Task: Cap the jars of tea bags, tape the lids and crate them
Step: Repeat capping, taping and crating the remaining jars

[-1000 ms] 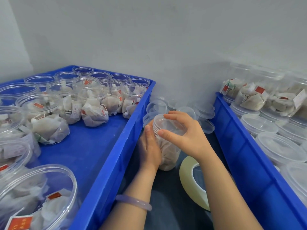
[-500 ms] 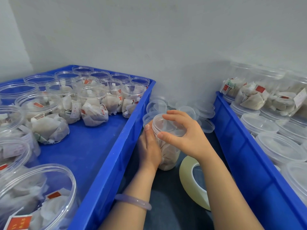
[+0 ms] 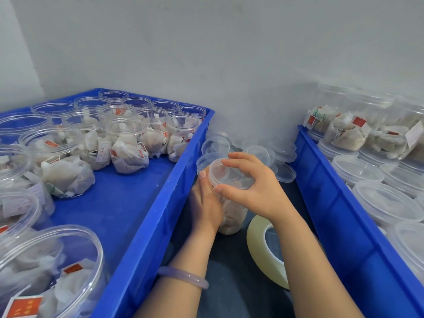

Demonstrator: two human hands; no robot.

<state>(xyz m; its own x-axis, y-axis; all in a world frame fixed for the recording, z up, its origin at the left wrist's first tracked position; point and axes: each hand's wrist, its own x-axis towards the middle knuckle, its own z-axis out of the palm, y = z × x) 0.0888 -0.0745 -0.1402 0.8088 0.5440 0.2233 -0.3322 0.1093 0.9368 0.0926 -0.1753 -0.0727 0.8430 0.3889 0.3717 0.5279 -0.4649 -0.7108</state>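
A clear plastic jar (image 3: 231, 214) filled with tea bags stands between two blue crates. My left hand (image 3: 205, 203) grips its left side. My right hand (image 3: 250, 184) holds the clear lid (image 3: 226, 174) on the jar's mouth, thumb at the near rim and fingers over the far rim. A roll of clear tape (image 3: 263, 246) lies just right of the jar, under my right forearm. Loose clear lids (image 3: 263, 152) are piled behind the jar against the wall.
The left blue crate (image 3: 160, 214) holds several open jars of tea bags (image 3: 128, 145). The right blue crate (image 3: 332, 203) holds capped jars (image 3: 385, 200), with more stacked on top at the back. A grey wall closes off the far side.
My right hand has turned slightly on the lid, the fingers shifting round the rim. The jar and my left hand stay in place.
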